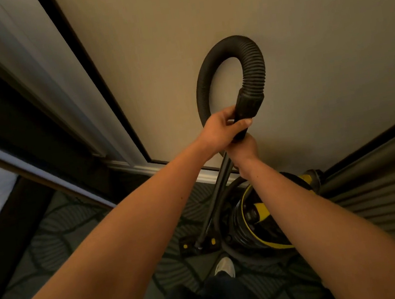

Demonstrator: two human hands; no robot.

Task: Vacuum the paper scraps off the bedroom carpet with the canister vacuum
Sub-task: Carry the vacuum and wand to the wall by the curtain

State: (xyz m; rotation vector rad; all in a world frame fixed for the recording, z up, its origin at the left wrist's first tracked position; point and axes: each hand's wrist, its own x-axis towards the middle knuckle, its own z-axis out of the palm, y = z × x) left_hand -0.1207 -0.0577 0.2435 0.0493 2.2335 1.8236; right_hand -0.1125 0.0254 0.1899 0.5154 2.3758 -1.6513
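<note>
The vacuum [251, 216] is a squat black canister with yellow trim, standing on the leaf-patterned carpet [58, 236] near the skirting, just right of its black floor head [200, 245] with yellow tabs; a ribbed black hose [253, 64] loops up against the beige wall [301, 31] to a smooth black cuff. The left hand [221, 130] wraps the grip just under that cuff, thumb across it; the right hand [244, 150] curls round the wand [218, 187] directly below, touching the left; the wand slants down to the head.
</note>
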